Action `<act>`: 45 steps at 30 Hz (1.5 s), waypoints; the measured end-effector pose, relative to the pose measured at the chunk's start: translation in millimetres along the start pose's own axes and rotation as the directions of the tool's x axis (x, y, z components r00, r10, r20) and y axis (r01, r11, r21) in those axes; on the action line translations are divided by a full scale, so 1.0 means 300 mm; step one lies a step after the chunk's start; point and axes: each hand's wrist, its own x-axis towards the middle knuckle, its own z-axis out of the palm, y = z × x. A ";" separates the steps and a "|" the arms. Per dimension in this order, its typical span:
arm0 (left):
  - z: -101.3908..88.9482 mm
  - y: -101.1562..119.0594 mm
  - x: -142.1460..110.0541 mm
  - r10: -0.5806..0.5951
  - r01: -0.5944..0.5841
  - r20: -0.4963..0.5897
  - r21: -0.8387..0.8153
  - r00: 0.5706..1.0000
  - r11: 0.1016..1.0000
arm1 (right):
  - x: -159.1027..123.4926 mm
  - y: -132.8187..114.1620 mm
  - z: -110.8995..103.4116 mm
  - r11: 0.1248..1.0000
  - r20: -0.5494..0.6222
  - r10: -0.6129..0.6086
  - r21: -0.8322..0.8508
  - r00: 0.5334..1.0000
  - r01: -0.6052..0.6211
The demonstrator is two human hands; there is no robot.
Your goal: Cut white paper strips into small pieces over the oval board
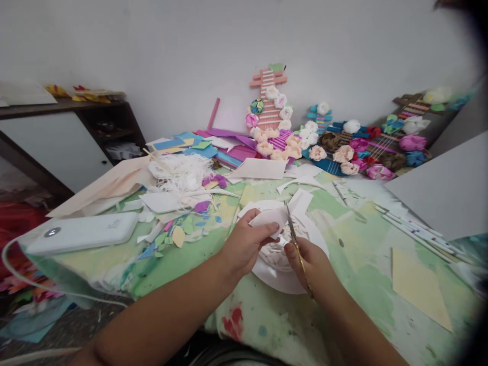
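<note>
A piece of white paper [269, 219] is pinched between the thumb and fingers of my left hand [247, 239]. My right hand [312, 259] grips a pair of gold-handled scissors [292, 223], whose blades point up and away from me beside the paper's right edge. Whether the blades touch the paper I cannot tell. Under both hands lies a white guitar-shaped paper cutout [319, 239] with a round body and a short neck. On its body sits a shallow round container [272, 262] with many small white paper scraps, partly hidden by my hands.
White string [181, 170] and coloured paper scraps [163, 241] lie to the left, near a white power bank [87, 231] with a cable. Flower-decorated paper guitars [270, 101] lean on the wall. A craft knife [339, 193], thin sticks [415, 231] and cream paper [419, 287] are at right.
</note>
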 end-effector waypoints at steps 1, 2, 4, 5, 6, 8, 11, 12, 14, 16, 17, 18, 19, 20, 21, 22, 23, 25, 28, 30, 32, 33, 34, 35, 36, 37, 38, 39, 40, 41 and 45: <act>-0.001 0.002 0.001 0.005 -0.005 0.004 0.009 1.000 1.000 | 0.001 0.002 0.002 1.000 0.002 0.006 -0.009 1.000 -0.006; -0.001 0.004 0.002 0.008 -0.008 0.002 0.014 1.000 1.000 | 0.002 0.005 0.004 1.000 0.004 0.009 -0.016 1.000 -0.009; -0.002 0.005 0.003 0.001 -0.001 -0.003 0.015 1.000 1.000 | 0.007 0.013 0.010 1.000 0.011 0.012 -0.028 1.000 -0.012; -0.002 0.004 0.003 -0.005 0.006 -0.007 0.010 1.000 1.000 | 0.009 0.017 0.013 0.999 0.020 0.022 -0.033 1.000 -0.021; -0.003 0.002 0.005 -0.012 0.012 -0.011 0.002 1.000 1.000 | 0.011 0.022 0.016 0.999 0.032 0.036 -0.033 0.999 -0.035; -0.004 -0.003 0.010 -0.028 0.027 -0.017 -0.013 0.999 1.000 | 0.014 0.032 0.020 0.997 0.059 0.078 -0.015 0.995 -0.077; -0.009 -0.012 0.021 -0.048 0.047 -0.036 -0.022 0.998 0.999 | 0.015 0.042 0.025 0.993 0.091 0.117 0.013 0.989 -0.119; -0.010 -0.014 0.025 -0.059 0.058 -0.040 -0.026 0.997 0.998 | 0.015 0.045 0.026 0.992 0.093 0.123 0.011 0.988 -0.125; -0.013 -0.016 0.031 -0.091 0.089 -0.046 -0.038 0.995 0.995 | 0.013 0.049 0.027 0.992 0.096 0.124 0.007 0.988 -0.125; -0.016 -0.017 0.033 -0.131 0.130 -0.035 -0.040 0.991 0.991 | 0.009 0.051 0.028 0.994 0.082 0.109 0.013 0.991 -0.110; -0.018 -0.017 0.032 -0.151 0.150 -0.027 -0.038 0.988 0.988 | 0.007 0.052 0.029 0.995 0.076 0.098 0.020 0.992 -0.100; -0.019 -0.017 0.030 -0.167 0.166 -0.018 -0.033 0.986 0.986 | 0.004 0.052 0.029 0.995 0.069 0.090 0.029 0.994 -0.092; -0.021 -0.018 0.027 -0.179 0.179 -0.011 -0.032 0.984 0.983 | 0.000 0.051 0.030 0.995 0.064 0.085 0.042 0.994 -0.088; -0.022 -0.019 0.023 -0.192 0.192 -0.003 -0.036 0.981 0.981 | -0.005 0.050 0.030 0.995 0.068 0.081 0.059 0.994 -0.085; -0.024 -0.020 0.019 -0.202 0.202 0.006 -0.047 0.979 0.978 | -0.011 0.048 0.029 0.994 0.081 0.076 0.077 0.994 -0.082; -0.026 -0.022 0.014 -0.209 0.209 0.016 -0.066 0.978 0.976 | -0.017 0.046 0.029 0.993 0.094 0.065 0.093 0.993 -0.074; -0.028 -0.025 0.010 -0.213 0.215 0.032 -0.085 0.977 0.973 | -0.023 0.044 0.028 0.992 0.105 0.050 0.106 0.993 -0.061; -0.034 -0.034 0.002 -0.217 0.222 0.060 -0.114 0.974 0.968 | -0.034 0.041 0.026 0.992 0.109 0.019 0.120 0.994 -0.032; -0.048 -0.049 -0.004 -0.227 0.232 0.054 -0.125 0.972 0.965 | -0.042 0.036 0.027 0.992 0.114 -0.004 0.127 0.993 -0.010; -0.058 -0.055 -0.003 -0.225 0.232 0.068 -0.125 0.972 0.965 | -0.041 0.034 0.030 0.991 0.140 -0.018 0.132 0.990 -0.001; -0.065 -0.056 -0.001 -0.205 0.214 0.091 -0.106 0.974 0.971 | -0.039 0.034 0.031 0.992 0.159 -0.032 0.127 0.987 0.012; -0.067 -0.054 0.000 -0.202 0.208 0.087 -0.075 0.976 0.975 | -0.038 0.036 0.030 0.993 0.160 -0.035 0.120 0.987 0.016; -0.068 -0.051 0.000 -0.199 0.202 0.073 -0.033 0.977 0.979 | -0.037 0.038 0.027 0.994 0.159 -0.034 0.110 0.987 0.017; -0.069 -0.046 -0.001 -0.202 0.201 0.047 0.018 0.978 0.979 | -0.037 0.040 0.022 0.995 0.159 -0.030 0.100 0.987 0.015; -0.069 -0.041 -0.002 -0.208 0.207 0.017 0.074 0.978 0.976 | -0.037 0.042 0.016 0.995 0.168 -0.027 0.095 0.985 0.011; -0.068 -0.035 -0.004 -0.212 0.212 -0.012 0.129 0.977 0.969 | -0.037 0.044 0.009 0.995 0.186 -0.025 0.096 0.982 0.007; -0.068 -0.030 -0.007 -0.213 0.217 -0.041 0.184 0.976 0.959 | -0.036 0.043 0.001 0.995 0.209 -0.022 0.101 0.978 0.001; -0.067 -0.026 -0.009 -0.216 0.224 -0.060 0.240 0.975 0.945 | -0.033 0.041 -0.006 0.994 0.231 -0.024 0.111 0.973 -0.001; -0.067 -0.022 -0.012 -0.218 0.227 -0.065 0.292 0.974 0.929 | -0.030 0.038 -0.012 0.993 0.252 -0.028 0.121 0.967 -0.003; -0.066 -0.020 -0.015 -0.220 0.228 -0.062 0.339 0.974 0.913 | -0.027 0.033 -0.016 0.991 0.260 -0.033 0.132 0.965 -0.002; -0.061 -0.010 -0.029 -0.201 0.210 -0.067 0.430 0.977 0.878 | -0.019 0.016 -0.012 0.991 0.189 -0.048 0.130 0.981 0.023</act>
